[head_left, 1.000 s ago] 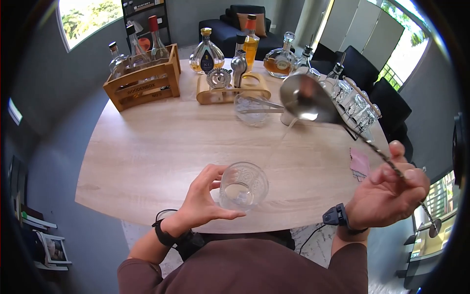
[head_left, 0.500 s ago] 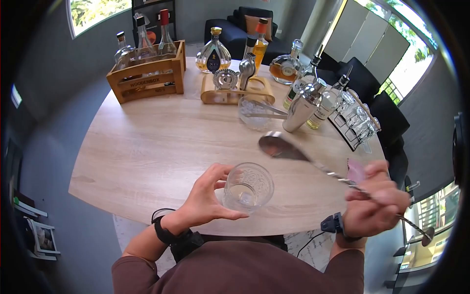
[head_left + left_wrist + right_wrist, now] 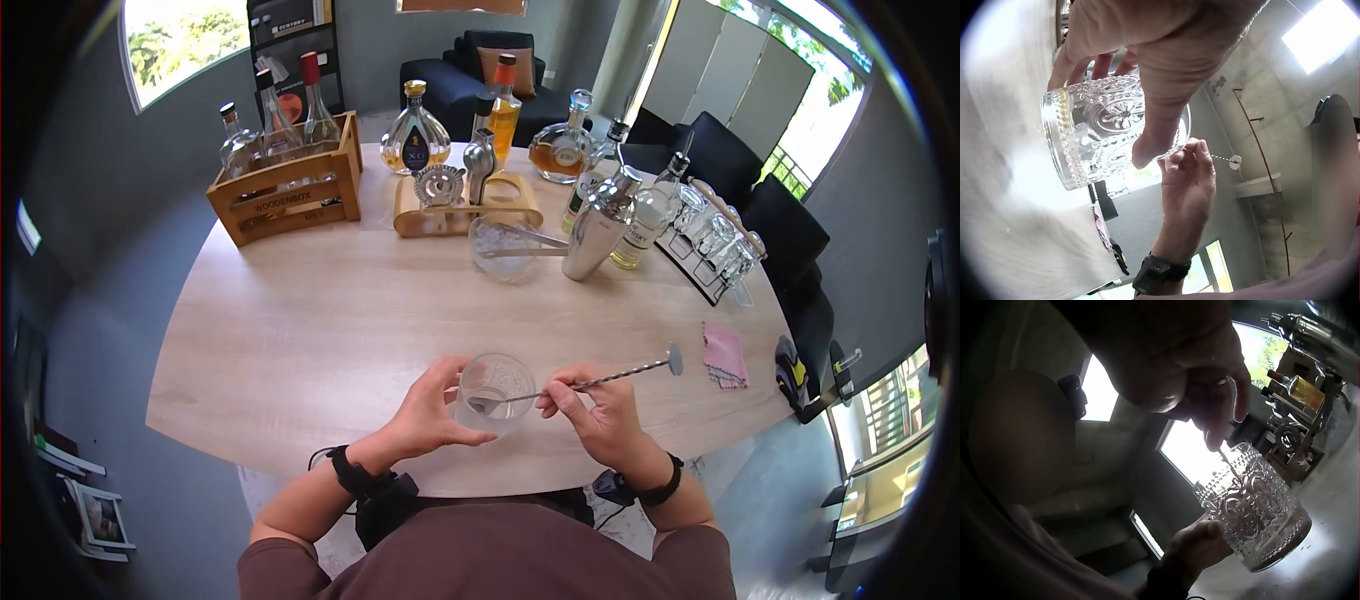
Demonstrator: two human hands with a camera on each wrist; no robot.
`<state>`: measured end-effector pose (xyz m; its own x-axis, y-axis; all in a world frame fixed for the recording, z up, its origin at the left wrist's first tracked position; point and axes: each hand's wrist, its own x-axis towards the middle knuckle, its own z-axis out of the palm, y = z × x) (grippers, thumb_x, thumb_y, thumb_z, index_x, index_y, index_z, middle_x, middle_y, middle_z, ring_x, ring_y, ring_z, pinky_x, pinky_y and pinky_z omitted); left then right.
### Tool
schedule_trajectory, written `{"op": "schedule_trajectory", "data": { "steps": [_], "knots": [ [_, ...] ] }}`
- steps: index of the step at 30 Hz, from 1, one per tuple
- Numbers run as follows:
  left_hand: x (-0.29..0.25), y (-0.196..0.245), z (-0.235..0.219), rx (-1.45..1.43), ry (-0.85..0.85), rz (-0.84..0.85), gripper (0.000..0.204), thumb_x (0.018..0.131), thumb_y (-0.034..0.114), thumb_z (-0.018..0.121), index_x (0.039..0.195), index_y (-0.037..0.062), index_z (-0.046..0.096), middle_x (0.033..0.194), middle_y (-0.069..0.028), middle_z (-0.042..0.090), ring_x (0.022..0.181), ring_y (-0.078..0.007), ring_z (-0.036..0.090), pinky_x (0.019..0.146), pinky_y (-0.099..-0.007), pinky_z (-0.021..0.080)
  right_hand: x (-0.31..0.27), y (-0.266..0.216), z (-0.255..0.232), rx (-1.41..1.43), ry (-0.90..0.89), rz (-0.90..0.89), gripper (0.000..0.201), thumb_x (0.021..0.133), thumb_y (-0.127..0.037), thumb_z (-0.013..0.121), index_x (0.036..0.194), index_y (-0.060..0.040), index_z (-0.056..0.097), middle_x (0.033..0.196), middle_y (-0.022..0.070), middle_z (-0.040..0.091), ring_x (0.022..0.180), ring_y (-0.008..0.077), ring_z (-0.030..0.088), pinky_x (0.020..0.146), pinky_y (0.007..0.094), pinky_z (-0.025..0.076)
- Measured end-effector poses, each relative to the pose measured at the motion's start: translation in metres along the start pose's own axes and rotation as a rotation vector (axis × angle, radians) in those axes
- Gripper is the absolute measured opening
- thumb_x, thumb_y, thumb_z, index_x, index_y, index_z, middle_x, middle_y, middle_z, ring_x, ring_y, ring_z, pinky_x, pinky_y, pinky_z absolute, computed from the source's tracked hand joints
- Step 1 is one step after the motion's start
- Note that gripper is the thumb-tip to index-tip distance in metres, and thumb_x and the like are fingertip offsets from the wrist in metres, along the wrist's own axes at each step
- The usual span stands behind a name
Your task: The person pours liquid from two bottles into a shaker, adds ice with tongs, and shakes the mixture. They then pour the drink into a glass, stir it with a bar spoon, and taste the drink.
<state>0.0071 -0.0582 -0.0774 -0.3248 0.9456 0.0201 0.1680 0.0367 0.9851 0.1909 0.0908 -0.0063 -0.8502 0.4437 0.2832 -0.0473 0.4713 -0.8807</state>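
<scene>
A clear embossed glass stands near the front edge of the table, a little clear liquid and ice in its bottom. Curved around its left side, my left hand holds it, thumb at the front; the left wrist view shows the thumb along the patterned wall. Between thumb and fingers my right hand pinches the twisted stem of a bar spoon. The spoon's bowl is down inside the glass, and its flat disc end points up to the right. In the right wrist view the stem enters the glass over its rim.
Behind the glass are an ice bowl with tongs across it and a steel shaker. A bar tool stand, several bottles and a wooden crate line the back. At right are a glass rack and pink cloth.
My right hand has come down and left from the right side, bringing the bar spoon from above the table into the glass. My left hand stays around the glass.
</scene>
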Motion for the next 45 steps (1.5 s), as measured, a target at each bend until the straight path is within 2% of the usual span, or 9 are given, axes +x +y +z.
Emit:
{"op": "schedule_trajectory", "data": {
  "steps": [5, 10, 19, 28, 32, 34, 37, 43, 45],
  "knots": [
    [0.007, -0.013, 0.003, -0.027, -0.002, -0.012, 0.084, 0.06, 0.019, 0.09, 0.129, 0.0045, 0.045, 0.125, -0.0088, 0.046, 0.122, -0.0228, 0.049, 0.106, -0.0414, 0.041, -0.004, 0.012, 0.002, 0.054, 0.03, 0.07, 0.011, 0.094, -0.012, 0.059, 0.091, -0.0017, 0.063, 0.079, 0.0068, 0.066, 0.069, 0.0153, 0.064, 0.067, 0.0288, 0.049],
    [0.012, -0.03, 0.005, 0.013, -0.003, -0.006, 0.084, 0.06, 0.018, 0.09, 0.13, 0.0058, 0.045, 0.123, -0.0078, 0.047, 0.119, -0.0201, 0.05, 0.104, -0.0352, 0.041, -0.01, 0.008, -0.006, -0.157, 0.125, -0.276, 0.008, 0.09, -0.011, 0.064, 0.09, -0.0033, 0.064, 0.079, 0.0063, 0.066, 0.072, 0.0218, 0.06, 0.069, 0.0331, 0.049],
    [0.013, -0.018, 0.003, 0.219, -0.06, 0.011, 0.089, 0.061, 0.016, 0.09, 0.134, 0.0006, 0.04, 0.127, -0.0113, 0.05, 0.123, -0.0206, 0.05, 0.107, -0.0356, 0.039, -0.026, -0.003, -0.022, -0.213, 0.212, -0.578, 0.003, 0.087, -0.005, 0.062, 0.087, -0.0077, 0.061, 0.074, 0.0014, 0.069, 0.064, 0.0163, 0.064, 0.08, 0.0368, 0.05],
    [0.001, 0.02, -0.012, 0.207, -0.059, -0.015, 0.105, 0.064, 0.011, 0.087, 0.148, 0.0041, 0.025, 0.135, -0.0145, 0.046, 0.127, -0.0271, 0.047, 0.106, -0.0403, 0.041, -0.027, -0.003, -0.033, -0.237, 0.217, -0.564, 0.005, 0.084, -0.004, 0.066, 0.084, -0.0073, 0.062, 0.073, -0.0003, 0.064, 0.06, 0.0161, 0.059, 0.074, 0.035, 0.05],
    [-0.005, 0.044, -0.021, 0.035, 0.112, 0.027, 0.082, 0.075, 0.003, 0.075, 0.144, 0.0044, 0.032, 0.129, -0.0129, 0.049, 0.12, -0.0252, 0.052, 0.097, -0.0369, 0.047, -0.03, -0.005, -0.031, -0.183, 0.338, -0.576, 0.002, 0.088, -0.004, 0.063, 0.089, -0.003, 0.061, 0.075, 0.0033, 0.066, 0.065, 0.0176, 0.063, 0.076, 0.035, 0.052],
    [-0.008, 0.056, -0.02, -0.097, 0.221, 0.109, 0.051, 0.088, 0.003, 0.06, 0.136, 0.0015, 0.043, 0.113, -0.01, 0.055, 0.102, -0.0193, 0.06, 0.083, -0.0302, 0.049, -0.03, -0.009, -0.018, 0.433, 0.553, -0.226, 0.01, 0.095, -0.007, 0.055, 0.094, 0.0014, 0.059, 0.082, 0.0091, 0.067, 0.073, 0.0217, 0.068, 0.078, 0.0343, 0.054],
    [-0.004, 0.063, -0.024, -0.356, 0.063, 0.17, 0.042, 0.095, 0.01, 0.054, 0.134, -0.0009, 0.046, 0.102, -0.0087, 0.058, 0.092, -0.0182, 0.062, 0.076, -0.028, 0.048, -0.01, -0.007, -0.018, 1.015, 0.473, -0.037, 0.019, 0.1, -0.013, 0.049, 0.099, 0.0035, 0.057, 0.089, 0.0134, 0.066, 0.083, 0.0245, 0.069, 0.082, 0.0345, 0.055],
    [0.012, 0.096, 0.02, -0.256, 0.092, 0.236, 0.035, 0.1, 0.022, 0.051, 0.125, -0.0029, 0.056, 0.101, -0.0104, 0.062, 0.081, -0.0152, 0.06, 0.071, -0.0268, 0.046, 0.01, 0.009, 0.013, 1.449, 0.124, 0.287, 0.026, 0.101, -0.024, 0.048, 0.106, -0.0004, 0.058, 0.104, 0.0175, 0.067, 0.095, 0.0218, 0.067, 0.089, 0.032, 0.054],
    [0.019, 0.086, 0.019, -0.178, 0.121, 0.426, 0.03, 0.1, 0.02, 0.051, 0.117, -0.0027, 0.06, 0.102, -0.0104, 0.062, 0.083, -0.0158, 0.061, 0.07, -0.0268, 0.046, 0.012, 0.012, 0.019, 1.545, -0.022, 0.304, 0.027, 0.102, -0.025, 0.047, 0.107, -0.0006, 0.058, 0.104, 0.0171, 0.067, 0.095, 0.0216, 0.067, 0.089, 0.0321, 0.054]
  ]
}}
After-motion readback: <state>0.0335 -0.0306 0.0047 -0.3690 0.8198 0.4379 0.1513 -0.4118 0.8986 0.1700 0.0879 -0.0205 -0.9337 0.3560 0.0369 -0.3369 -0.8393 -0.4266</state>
